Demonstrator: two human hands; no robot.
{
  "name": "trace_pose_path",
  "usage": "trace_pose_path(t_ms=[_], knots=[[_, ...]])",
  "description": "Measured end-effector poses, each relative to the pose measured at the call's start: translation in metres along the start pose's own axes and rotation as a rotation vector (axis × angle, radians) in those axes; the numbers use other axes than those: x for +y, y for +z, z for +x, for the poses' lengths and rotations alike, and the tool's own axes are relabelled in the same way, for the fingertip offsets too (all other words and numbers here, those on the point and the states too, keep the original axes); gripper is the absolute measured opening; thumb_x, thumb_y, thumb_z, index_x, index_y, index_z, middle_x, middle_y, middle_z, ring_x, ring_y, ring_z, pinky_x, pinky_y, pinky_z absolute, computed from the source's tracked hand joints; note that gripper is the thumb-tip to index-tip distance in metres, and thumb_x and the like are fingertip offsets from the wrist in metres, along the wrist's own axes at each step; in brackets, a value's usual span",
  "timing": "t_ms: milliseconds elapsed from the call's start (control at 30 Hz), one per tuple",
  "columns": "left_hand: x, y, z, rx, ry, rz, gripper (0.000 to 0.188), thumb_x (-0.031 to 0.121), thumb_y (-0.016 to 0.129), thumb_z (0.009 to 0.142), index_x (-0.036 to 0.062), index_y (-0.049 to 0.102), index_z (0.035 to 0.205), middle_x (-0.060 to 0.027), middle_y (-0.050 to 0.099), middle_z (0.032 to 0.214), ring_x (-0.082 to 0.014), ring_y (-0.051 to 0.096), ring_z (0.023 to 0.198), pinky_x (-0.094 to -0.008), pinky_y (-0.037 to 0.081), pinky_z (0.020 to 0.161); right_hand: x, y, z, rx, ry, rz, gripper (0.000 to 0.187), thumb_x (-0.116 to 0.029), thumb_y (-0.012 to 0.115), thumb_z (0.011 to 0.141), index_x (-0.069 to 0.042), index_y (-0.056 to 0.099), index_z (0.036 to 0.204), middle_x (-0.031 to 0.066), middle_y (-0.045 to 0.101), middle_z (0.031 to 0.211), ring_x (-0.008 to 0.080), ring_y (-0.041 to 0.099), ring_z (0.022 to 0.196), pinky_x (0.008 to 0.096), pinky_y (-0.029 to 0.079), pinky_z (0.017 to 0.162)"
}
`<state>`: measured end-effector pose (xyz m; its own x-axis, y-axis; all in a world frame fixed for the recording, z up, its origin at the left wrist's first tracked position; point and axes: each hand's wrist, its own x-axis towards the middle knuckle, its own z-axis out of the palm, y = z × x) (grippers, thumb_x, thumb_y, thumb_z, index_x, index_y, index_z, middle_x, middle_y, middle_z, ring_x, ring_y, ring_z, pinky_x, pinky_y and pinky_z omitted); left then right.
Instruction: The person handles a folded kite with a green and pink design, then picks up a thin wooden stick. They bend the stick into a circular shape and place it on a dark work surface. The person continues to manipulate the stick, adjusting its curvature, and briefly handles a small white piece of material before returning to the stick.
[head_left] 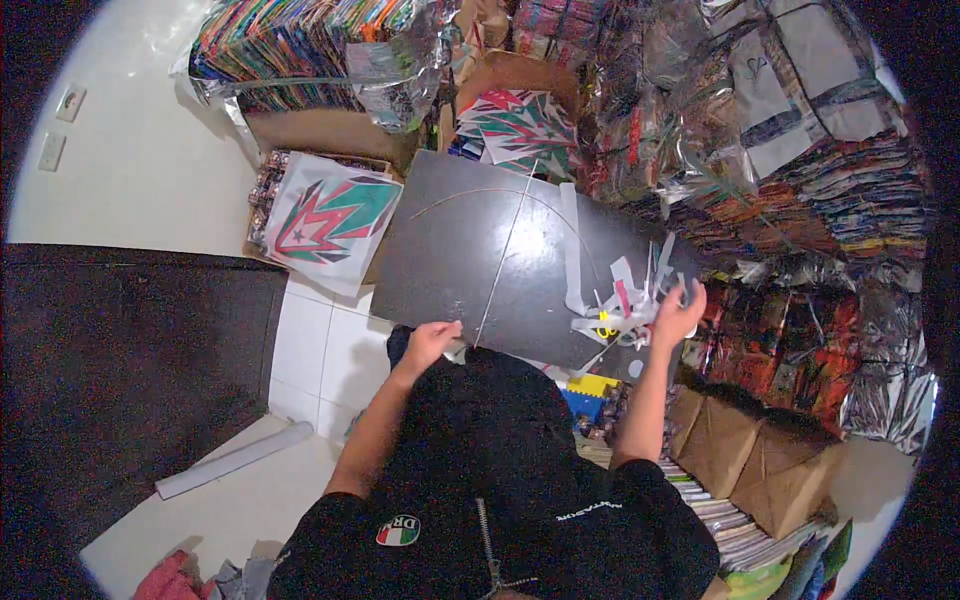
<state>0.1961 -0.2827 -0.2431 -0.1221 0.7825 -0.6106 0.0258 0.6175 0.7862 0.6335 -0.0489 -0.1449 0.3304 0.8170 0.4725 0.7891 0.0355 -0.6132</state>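
Observation:
My left hand (pixel 431 346) is closed at the near edge of the dark table (pixel 440 262), beside the lower end of a thin straight stick (pixel 512 235). A small pale piece (pixel 456 352) shows at its fingertips, too small to name. A thin bowed stick (pixel 568 222) crosses the straight one near its far end. At the table's right side, my right hand (pixel 680 318) has its fingers curved and apart, among translucent strips. Next to it lie yellow-handled scissors (pixel 605 323) and a cluster of white strips (pixel 630 318). One long whitish strip (pixel 573 250) lies farther left.
Cut sheets in red, green and black (pixel 335 222) rest on a box at the left; similar sheets (pixel 520 130) fill a box behind the table. Stacked plastic-wrapped bundles (pixel 800 170) crowd the right. A white tube (pixel 235 462) lies on the floor near a dark panel (pixel 130 370).

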Motion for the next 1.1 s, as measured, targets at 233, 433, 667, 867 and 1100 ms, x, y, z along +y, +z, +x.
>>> trace_pose_path(t_ms=[233, 433, 667, 867, 1100], knots=[[0.065, 0.010, 0.006, 0.580, 0.030, 0.196, 0.045, 0.045, 0.079, 0.088, 0.0017, 0.068, 0.085, -0.0164, 0.073, 0.073, -0.0266, 0.072, 0.063, -0.0365, 0.057, 0.065, 0.054, -0.025, 0.009, -0.023, 0.147, -0.391, 0.054, -0.038, 0.072, 0.092, 0.001, 0.064, 0.128, 0.0267, 0.048, 0.149, 0.0408, 0.046, 0.139, 0.0468, 0.038, 0.116], [0.050, 0.026, 0.020, 0.745, -0.020, 0.508, 0.045, 0.044, 0.087, 0.076, 0.0039, 0.068, 0.086, -0.0189, 0.075, 0.084, -0.0365, 0.074, 0.082, -0.0456, 0.058, 0.076, 0.073, -0.025, -0.004, -0.120, 0.253, -0.543, 0.066, -0.051, 0.074, 0.087, 0.001, 0.066, 0.126, 0.0282, 0.047, 0.150, 0.0433, 0.049, 0.136, 0.0487, 0.043, 0.111], [0.026, 0.026, 0.030, 0.691, 0.084, 0.476, 0.029, 0.029, 0.078, 0.080, 0.0041, 0.077, 0.093, -0.0201, 0.075, 0.090, -0.0407, 0.073, 0.089, -0.0467, 0.058, 0.083, 0.070, -0.018, -0.006, -0.161, 0.233, -0.638, 0.069, -0.054, 0.075, 0.085, 0.006, 0.069, 0.119, 0.0340, 0.052, 0.142, 0.0462, 0.052, 0.132, 0.0499, 0.042, 0.112], [0.034, 0.024, 0.026, 0.642, -0.017, 0.427, 0.026, 0.027, 0.076, 0.079, 0.0020, 0.074, 0.087, -0.0210, 0.074, 0.086, -0.0402, 0.073, 0.086, -0.0457, 0.058, 0.082, 0.076, -0.013, -0.012, -0.022, 0.214, -0.520, 0.070, -0.053, 0.083, 0.079, 0.009, 0.069, 0.108, 0.0322, 0.058, 0.132, 0.0473, 0.058, 0.118, 0.0508, 0.048, 0.104], [0.051, 0.034, 0.016, 0.801, 0.058, 0.226, 0.030, 0.017, 0.079, 0.075, 0.0042, 0.063, 0.097, -0.0120, 0.073, 0.079, -0.0350, 0.073, 0.080, -0.0439, 0.057, 0.078, 0.099, -0.009, -0.023, 0.031, 0.237, -0.608, 0.070, -0.053, 0.085, 0.077, 0.009, 0.069, 0.104, 0.0304, 0.061, 0.117, 0.0455, 0.060, 0.108, 0.0510, 0.049, 0.095]])
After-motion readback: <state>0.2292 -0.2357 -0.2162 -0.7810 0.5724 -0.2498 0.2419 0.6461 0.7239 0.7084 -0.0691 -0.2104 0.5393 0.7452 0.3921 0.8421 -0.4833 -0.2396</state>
